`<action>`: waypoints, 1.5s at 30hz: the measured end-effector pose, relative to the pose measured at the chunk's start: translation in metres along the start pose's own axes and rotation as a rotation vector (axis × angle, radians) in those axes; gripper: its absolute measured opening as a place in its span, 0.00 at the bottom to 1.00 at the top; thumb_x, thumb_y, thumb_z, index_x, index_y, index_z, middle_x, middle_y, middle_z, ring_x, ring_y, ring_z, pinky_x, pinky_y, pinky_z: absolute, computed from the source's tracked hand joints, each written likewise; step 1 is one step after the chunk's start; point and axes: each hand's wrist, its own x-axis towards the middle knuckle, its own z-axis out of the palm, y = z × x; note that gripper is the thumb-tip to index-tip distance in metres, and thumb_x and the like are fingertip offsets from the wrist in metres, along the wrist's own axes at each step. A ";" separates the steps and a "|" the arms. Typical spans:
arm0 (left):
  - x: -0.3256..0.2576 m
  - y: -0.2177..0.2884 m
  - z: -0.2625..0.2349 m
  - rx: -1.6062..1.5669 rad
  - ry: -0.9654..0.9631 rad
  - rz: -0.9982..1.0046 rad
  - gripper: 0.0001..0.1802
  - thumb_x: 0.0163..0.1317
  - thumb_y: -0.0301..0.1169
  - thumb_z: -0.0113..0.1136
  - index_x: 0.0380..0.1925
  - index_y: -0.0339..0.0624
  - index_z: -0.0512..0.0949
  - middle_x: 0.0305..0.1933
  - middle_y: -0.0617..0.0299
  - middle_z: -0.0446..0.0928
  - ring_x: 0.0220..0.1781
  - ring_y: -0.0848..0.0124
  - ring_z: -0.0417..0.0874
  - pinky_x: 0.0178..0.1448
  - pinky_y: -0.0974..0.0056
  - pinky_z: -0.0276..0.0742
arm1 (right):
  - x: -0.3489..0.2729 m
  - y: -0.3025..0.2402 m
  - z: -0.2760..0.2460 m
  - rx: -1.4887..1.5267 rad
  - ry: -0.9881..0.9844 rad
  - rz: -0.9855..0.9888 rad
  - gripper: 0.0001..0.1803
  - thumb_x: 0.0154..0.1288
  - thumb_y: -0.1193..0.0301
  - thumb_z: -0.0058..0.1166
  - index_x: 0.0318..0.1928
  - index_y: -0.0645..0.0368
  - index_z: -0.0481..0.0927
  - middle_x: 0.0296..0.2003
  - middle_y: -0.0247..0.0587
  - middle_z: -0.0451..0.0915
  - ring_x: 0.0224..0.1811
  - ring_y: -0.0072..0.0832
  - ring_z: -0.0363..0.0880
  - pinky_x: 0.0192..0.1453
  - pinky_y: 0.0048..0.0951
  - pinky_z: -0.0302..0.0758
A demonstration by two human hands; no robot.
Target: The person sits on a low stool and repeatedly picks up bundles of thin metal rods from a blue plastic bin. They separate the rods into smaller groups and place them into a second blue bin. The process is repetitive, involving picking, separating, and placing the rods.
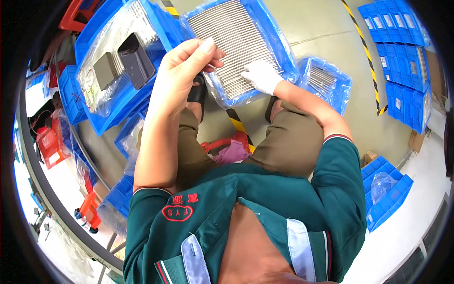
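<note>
The left hand [182, 71] is bare, its fingers pinched together over the blue tray [279, 42] of thin metal rods [236, 42]. The gloved right hand [261, 75] lies open on the rods.

Glossy blue plastic tray [279, 45], shiny metal rods [236, 38] — crinkled clear film, white cloth glove [262, 75]
</note>
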 end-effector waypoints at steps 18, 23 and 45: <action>-0.005 -0.001 0.001 -0.076 -0.020 0.003 0.15 0.67 0.40 0.52 0.33 0.40 0.78 0.40 0.59 0.79 0.37 0.74 0.79 0.43 0.69 0.71 | -0.023 0.049 0.018 1.239 0.145 0.987 0.31 0.71 0.50 0.38 0.61 0.63 0.68 0.60 0.42 0.70 0.62 0.30 0.65 0.66 0.27 0.58; 0.000 0.003 0.010 -0.033 -0.010 -0.039 0.15 0.67 0.39 0.51 0.33 0.38 0.77 0.40 0.57 0.79 0.37 0.72 0.79 0.43 0.68 0.72 | -0.029 0.067 0.039 1.278 0.115 0.988 0.36 0.70 0.47 0.31 0.62 0.66 0.65 0.59 0.50 0.70 0.63 0.36 0.66 0.66 0.32 0.59; 0.019 -0.041 0.051 0.032 -0.073 -0.162 0.16 0.68 0.40 0.50 0.32 0.37 0.75 0.34 0.56 0.73 0.34 0.69 0.74 0.42 0.66 0.71 | -0.298 0.131 0.083 -0.232 -0.054 1.390 0.17 0.59 0.69 0.44 0.49 0.56 0.75 0.49 0.43 0.74 0.54 0.38 0.71 0.53 0.42 0.71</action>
